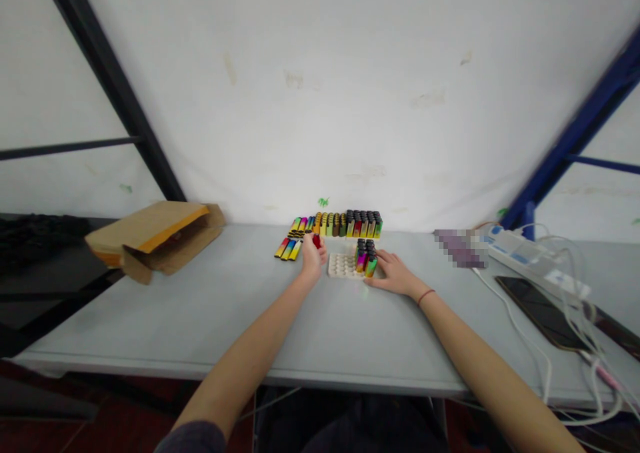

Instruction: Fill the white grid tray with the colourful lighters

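Lighter (pixel 317 241) pinched snugly upright in my left hand (pixel 313 258); my open right hand (pixel 393 272) steadies the white tray (pixel 343 266) beside its standing lighters (pixel 365 258).

Purple object (pixel 459 249) pixelated beyond recognition, red lighter (pixel 316 241) mostly hidden by left hand (pixel 313 258)

Red lighter (pixel 316 241) in L hand (pixel 313 258). White holed tray (pixel 342 266) w/ upright multicolor lighters (pixel 365 257) packed at far R corner. More lighters (pixel 350 225) stand in row behind; loose lighters (pixel 289 248) lie flat to L.
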Tool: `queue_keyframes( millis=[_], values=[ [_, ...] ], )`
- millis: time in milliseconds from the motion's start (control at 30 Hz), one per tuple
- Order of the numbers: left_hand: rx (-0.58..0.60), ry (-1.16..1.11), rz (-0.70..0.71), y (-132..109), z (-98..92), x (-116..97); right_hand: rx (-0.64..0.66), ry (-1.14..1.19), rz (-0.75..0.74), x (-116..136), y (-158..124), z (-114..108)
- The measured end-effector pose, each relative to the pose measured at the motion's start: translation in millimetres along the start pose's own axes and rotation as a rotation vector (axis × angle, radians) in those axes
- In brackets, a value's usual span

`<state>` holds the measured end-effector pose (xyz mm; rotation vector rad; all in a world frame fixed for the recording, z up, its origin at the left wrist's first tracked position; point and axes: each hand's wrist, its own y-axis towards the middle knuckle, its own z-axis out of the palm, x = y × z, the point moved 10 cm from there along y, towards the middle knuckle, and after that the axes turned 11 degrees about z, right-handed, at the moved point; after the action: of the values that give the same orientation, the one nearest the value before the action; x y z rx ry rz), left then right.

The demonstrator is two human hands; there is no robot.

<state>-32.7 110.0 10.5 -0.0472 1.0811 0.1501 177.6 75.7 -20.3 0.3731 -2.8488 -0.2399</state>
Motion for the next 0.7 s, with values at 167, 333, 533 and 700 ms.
queue_keyframes(
  millis=[167,333,533,700],
  values=[
    [0.010,0.020,-0.037,-4.3,2.2,3.6,0.018,-0.009,-0.009,1.3,0.2,0.3],
    [-0.013,0.017,-0.048,-4.2,1.2,3.7,0.020,-0.010,-0.007,0.7,0.0,1.2],
    [-0.060,0.008,-0.081,-6.8,-2.3,8.1,0.014,-0.005,-0.010,0.8,0.6,1.7],
    [-0.071,0.001,-0.045,-4.5,-6.2,7.0,0.024,-0.019,-0.007,1.3,0.3,1.7]
  ],
)
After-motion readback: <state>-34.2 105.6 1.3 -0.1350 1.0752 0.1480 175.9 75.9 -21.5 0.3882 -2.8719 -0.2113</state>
